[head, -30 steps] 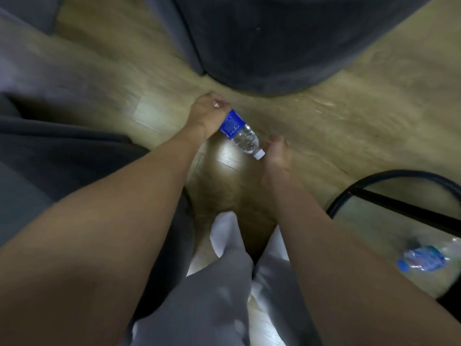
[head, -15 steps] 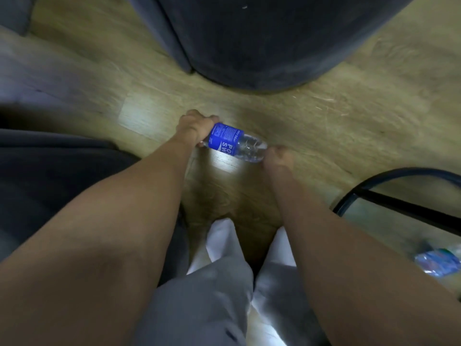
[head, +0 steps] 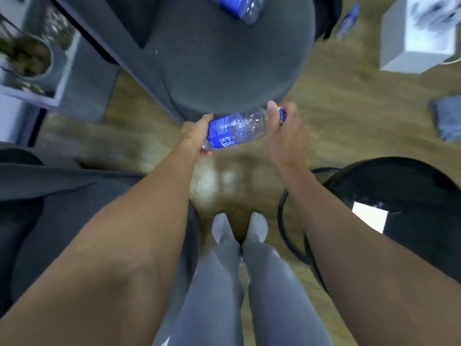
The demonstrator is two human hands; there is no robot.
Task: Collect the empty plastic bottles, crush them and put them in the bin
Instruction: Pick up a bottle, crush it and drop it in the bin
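Note:
A clear plastic bottle (head: 237, 128) with a blue label lies sideways in the air in front of me, above the wooden floor. My left hand (head: 195, 134) grips its base end. My right hand (head: 284, 131) holds the neck end, fingers curled round the blue cap. Another blue-labelled bottle (head: 239, 6) lies on the grey round seat (head: 224, 71) ahead. A third bottle (head: 348, 20) lies on the floor at the back right. The black bin (head: 399, 201) stands at my right, its rim beside my right forearm.
A dark grey sofa (head: 50, 208) fills the left side. A potted plant (head: 25, 56) sits on a white shelf at the far left. A white box (head: 419, 33) stands at the top right, a blue cloth (head: 446, 118) on the floor at the right edge. My feet (head: 239, 228) stand between sofa and bin.
The bottle has been lifted off the floor and now hangs level between both hands. My right hand has closed on the cap end. My head has risen, showing more of the room.

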